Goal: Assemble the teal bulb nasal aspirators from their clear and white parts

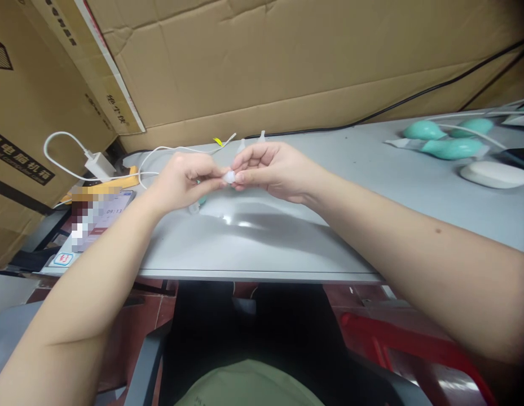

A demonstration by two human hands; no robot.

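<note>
Over the grey table point(262, 248), my left hand point(183, 180) and my right hand point(265, 172) meet fingertip to fingertip. Both pinch a small white translucent piece point(229, 177), much of it covered by the fingers; its exact kind does not show. Bits of teal and clear material, partly hidden, lie on the table behind and below my left hand. Beyond my right hand stand small whitish pointed tips point(262, 136), their lower parts hidden by the hand.
Teal rounded pieces point(454, 148) in clear wrapping and a white oval object point(495, 174) lie at the right. On the left are a phone point(111, 217), a yellow power strip point(122, 181) and a white charger point(100, 164). Cardboard point(262, 62) walls the back; a black cable runs along it.
</note>
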